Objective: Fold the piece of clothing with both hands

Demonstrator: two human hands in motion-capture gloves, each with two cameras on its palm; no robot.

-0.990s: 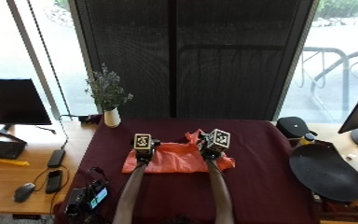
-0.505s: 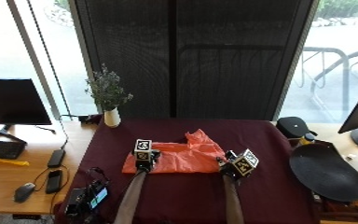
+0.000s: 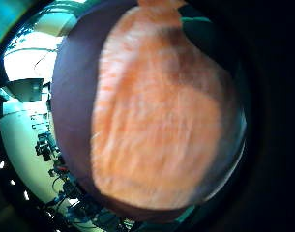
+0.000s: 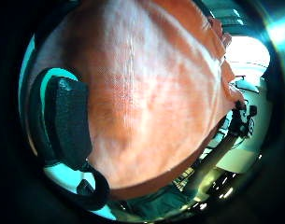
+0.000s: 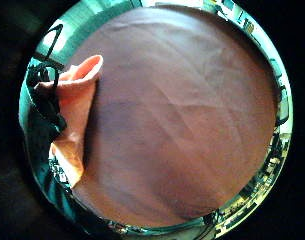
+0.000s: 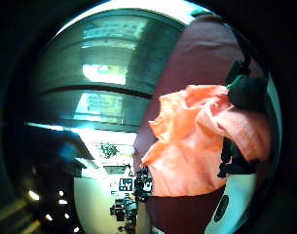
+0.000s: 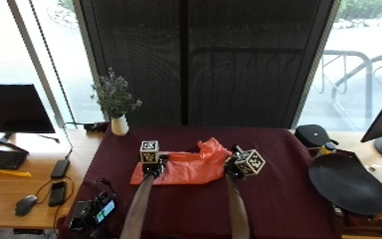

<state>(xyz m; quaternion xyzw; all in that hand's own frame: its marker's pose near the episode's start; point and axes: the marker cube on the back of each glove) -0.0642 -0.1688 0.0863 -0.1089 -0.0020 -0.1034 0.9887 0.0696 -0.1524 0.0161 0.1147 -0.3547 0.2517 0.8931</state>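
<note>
One orange garment [image 7: 181,169] lies bunched mid-tablecloth [image 7: 277,199], the left hand [image 7: 152,168] pressing flat on its left part, the right hand [image 7: 233,168] pinching its right edge; mid-fold, next carrying that edge across.

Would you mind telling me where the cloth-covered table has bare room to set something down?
The maroon table is bare between the right hand and the black round object, and along the far edge beyond the orange garment. The left front corner, with the small device, is crowded.

An orange garment [image 7: 181,169] lies on the maroon-clothed table [image 7: 277,199].
</note>
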